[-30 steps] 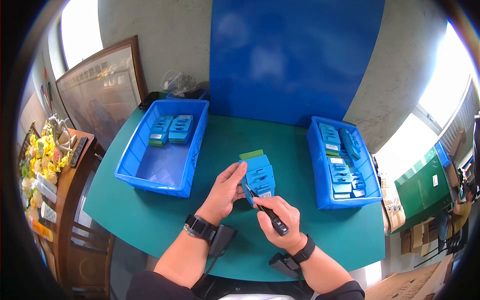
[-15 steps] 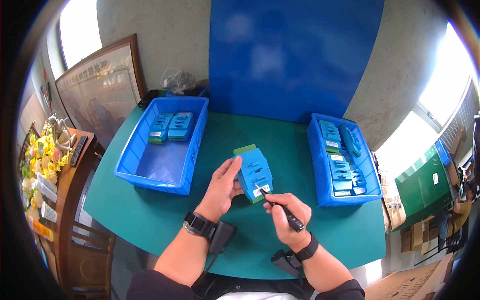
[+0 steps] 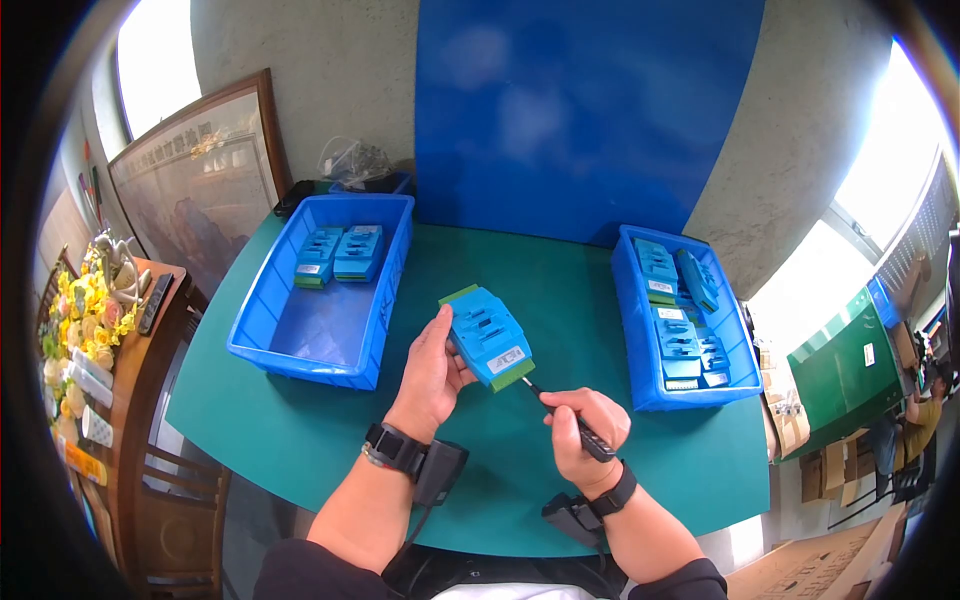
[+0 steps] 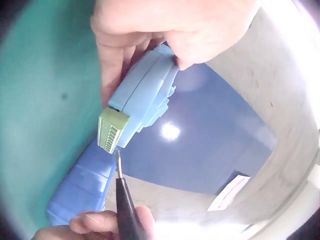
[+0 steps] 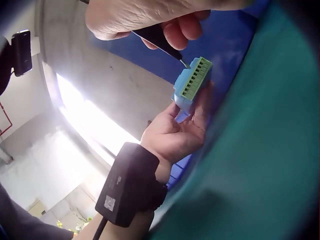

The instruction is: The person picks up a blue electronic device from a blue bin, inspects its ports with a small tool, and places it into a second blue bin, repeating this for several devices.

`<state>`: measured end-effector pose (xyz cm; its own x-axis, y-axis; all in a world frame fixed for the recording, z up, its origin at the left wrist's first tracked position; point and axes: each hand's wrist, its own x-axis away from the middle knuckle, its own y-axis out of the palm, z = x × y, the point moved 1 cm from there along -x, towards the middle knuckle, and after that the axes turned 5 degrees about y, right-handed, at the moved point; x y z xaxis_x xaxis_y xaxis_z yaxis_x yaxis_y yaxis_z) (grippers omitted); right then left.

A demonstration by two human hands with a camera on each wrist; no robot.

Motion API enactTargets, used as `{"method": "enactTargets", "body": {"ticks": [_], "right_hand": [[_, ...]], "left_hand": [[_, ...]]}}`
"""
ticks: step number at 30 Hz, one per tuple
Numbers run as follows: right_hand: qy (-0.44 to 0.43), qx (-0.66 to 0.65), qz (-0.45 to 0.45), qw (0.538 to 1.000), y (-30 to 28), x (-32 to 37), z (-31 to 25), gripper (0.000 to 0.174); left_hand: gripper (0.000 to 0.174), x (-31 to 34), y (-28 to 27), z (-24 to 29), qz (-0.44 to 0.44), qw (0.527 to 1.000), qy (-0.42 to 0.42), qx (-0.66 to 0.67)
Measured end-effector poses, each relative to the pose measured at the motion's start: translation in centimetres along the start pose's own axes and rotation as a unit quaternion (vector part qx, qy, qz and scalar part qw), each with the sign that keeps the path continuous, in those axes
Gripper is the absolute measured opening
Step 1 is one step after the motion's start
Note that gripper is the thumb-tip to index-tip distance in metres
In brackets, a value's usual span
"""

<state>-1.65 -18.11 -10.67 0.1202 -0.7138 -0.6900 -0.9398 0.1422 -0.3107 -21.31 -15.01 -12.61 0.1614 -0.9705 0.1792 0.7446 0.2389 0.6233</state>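
My left hand (image 3: 432, 368) grips a blue plastic electronic module (image 3: 488, 338) by its side, raised over the table and tilted. Green terminal blocks sit at both ends; the near terminal block (image 5: 196, 79) shows a row of square openings in the right wrist view. On the module's face are a white label and several dark slots. In my right hand (image 3: 588, 430) is a screwdriver (image 4: 127, 205) with a black handle and thin metal shaft. Its tip is right at the edge of the near terminal block in the left wrist view.
A blue bin (image 3: 372, 340) at the left holds two similar modules (image 3: 358, 252). Another blue bin (image 3: 700, 398) at the right holds several more modules (image 3: 672, 335). Both stand on the green table (image 3: 440, 510), with a blue panel (image 3: 580, 110) behind it.
The module has shifted left and turned, its labelled end now facing the right hand. The screwdriver tip has moved from the module's face to its near green end.
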Motion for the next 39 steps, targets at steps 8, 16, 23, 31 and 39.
{"method": "enactTargets", "body": {"ticks": [8, 16, 23, 31, 39], "right_hand": [[-0.005, -0.063, -0.013, 0.998, 0.5, 0.0, -0.2, 0.012], [-0.069, -0.057, -0.026, 0.996, 0.4, -0.1, -1.2, 0.026], [0.038, 0.109, 0.001, 0.993, 0.1, -1.3, -0.9, 0.039], [0.106, 0.033, -0.066, 0.992, -1.8, -0.9, -2.1, 0.049], [0.030, 0.050, 0.031, 0.998, -5.8, -1.5, -2.1, 0.036]], "left_hand": [[0.035, -0.5, -0.6, -0.4, 0.003, 0.994, -0.018, 0.104], [0.034, -0.2, 0.1, -0.8, -0.014, 0.995, -0.010, 0.094], [0.038, 1.0, 1.7, -0.4, -0.116, 0.993, 0.009, 0.005], [0.042, 2.1, 2.7, -0.4, -0.194, 0.981, 0.011, 0.015], [0.041, 2.7, 2.8, -0.3, -0.324, 0.945, -0.039, 0.016]]}}
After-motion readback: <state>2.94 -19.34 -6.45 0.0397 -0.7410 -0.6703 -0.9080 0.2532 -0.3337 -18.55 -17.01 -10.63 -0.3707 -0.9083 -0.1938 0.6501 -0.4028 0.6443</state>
